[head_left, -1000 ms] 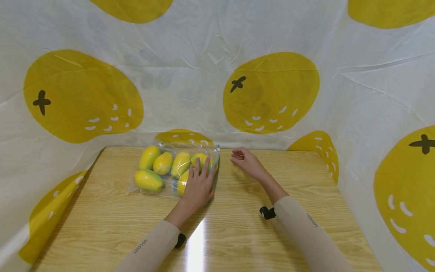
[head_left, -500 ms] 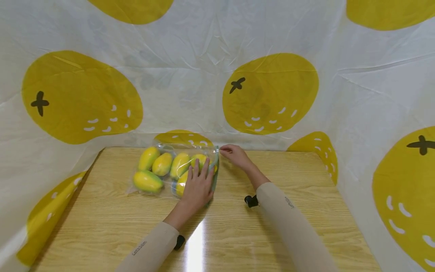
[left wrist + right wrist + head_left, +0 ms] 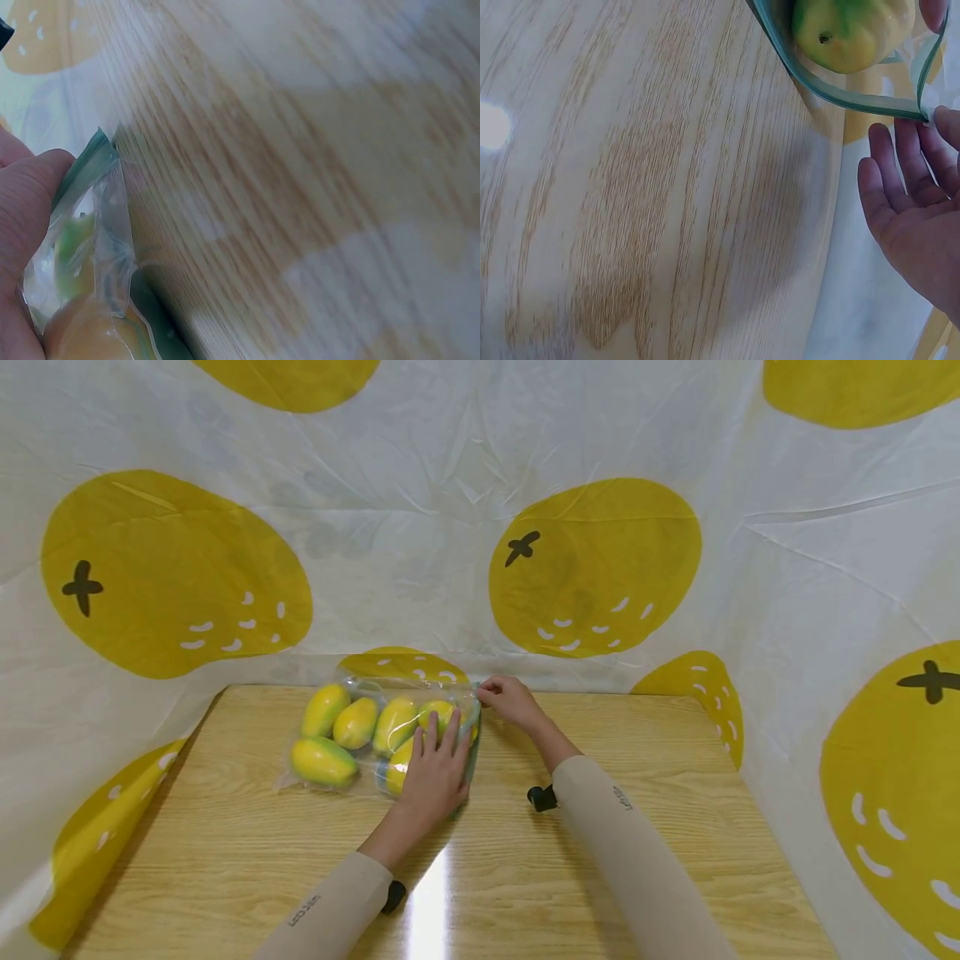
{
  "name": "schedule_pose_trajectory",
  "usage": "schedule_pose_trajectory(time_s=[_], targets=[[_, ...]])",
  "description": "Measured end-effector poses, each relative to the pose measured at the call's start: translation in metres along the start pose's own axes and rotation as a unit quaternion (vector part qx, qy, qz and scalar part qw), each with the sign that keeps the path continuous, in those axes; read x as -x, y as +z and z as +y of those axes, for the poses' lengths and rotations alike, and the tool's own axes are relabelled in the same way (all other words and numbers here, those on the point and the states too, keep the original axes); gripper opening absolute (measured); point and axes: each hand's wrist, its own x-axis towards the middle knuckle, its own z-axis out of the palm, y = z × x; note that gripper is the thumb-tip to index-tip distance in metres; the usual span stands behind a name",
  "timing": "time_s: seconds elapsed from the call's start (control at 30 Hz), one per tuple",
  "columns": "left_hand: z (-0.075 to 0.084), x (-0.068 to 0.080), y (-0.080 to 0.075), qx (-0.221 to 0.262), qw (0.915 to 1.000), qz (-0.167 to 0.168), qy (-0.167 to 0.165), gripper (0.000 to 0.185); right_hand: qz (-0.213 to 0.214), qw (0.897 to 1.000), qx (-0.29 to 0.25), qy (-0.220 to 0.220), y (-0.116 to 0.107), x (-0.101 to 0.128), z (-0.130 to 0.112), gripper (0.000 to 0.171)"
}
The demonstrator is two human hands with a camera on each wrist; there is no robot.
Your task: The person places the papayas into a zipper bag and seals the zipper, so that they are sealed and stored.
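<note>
A clear zip bag (image 3: 367,687) lies flat on the table with several yellow-green fruits (image 3: 324,762) inside, shaped like mangoes or papayas. Its green zip edge (image 3: 840,96) faces right; the right wrist view shows the mouth gaping around one fruit (image 3: 853,34). My left hand (image 3: 437,774) rests on the bag near that edge, fingers spread over the fruit. In the left wrist view the left thumb (image 3: 34,187) lies by the green edge. At the zip's far corner, my right hand (image 3: 512,700) pinches the bag between thumb and fingertips; the white slider there is hidden.
The wooden table (image 3: 637,827) extends to the right and front of the bag. A white cloth with yellow fruit prints (image 3: 592,568) hangs close behind the table and along both sides. Dark wrist cameras (image 3: 542,798) sit under both sleeves.
My right hand has moved left, from beside the bag to the far corner of its zip, and now pinches it. My left hand has stayed on the bag.
</note>
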Motion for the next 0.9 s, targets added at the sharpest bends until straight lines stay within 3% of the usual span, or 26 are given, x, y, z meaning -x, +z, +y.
schedule_pose_trajectory(time_s=[0.33, 0.47, 0.63, 0.77, 0.9], targets=[[-0.003, 0.001, -0.002, 0.012, 0.9998, 0.008, 0.014, 0.078, -0.007, 0.998, -0.057, 0.005, 0.003, 0.004, -0.001, 0.024], [-0.007, 0.004, -0.004, 0.049, 0.9966, 0.039, 0.053, 0.066, -0.011, 0.998, -0.067, 0.003, 0.001, 0.006, -0.002, 0.024], [-0.022, 0.006, -0.009, 0.068, 0.9859, 0.106, 0.11, 0.061, -0.021, 0.997, -0.072, -0.002, -0.001, 0.007, -0.001, 0.025], [-0.038, 0.003, -0.015, 0.064, 0.9794, 0.154, 0.113, 0.059, -0.022, 0.997, -0.072, -0.008, 0.0, 0.007, 0.002, 0.024], [-0.051, -0.006, -0.023, 0.076, 0.9802, 0.153, 0.1, 0.063, -0.019, 0.997, -0.078, -0.009, 0.002, 0.007, 0.006, 0.023]])
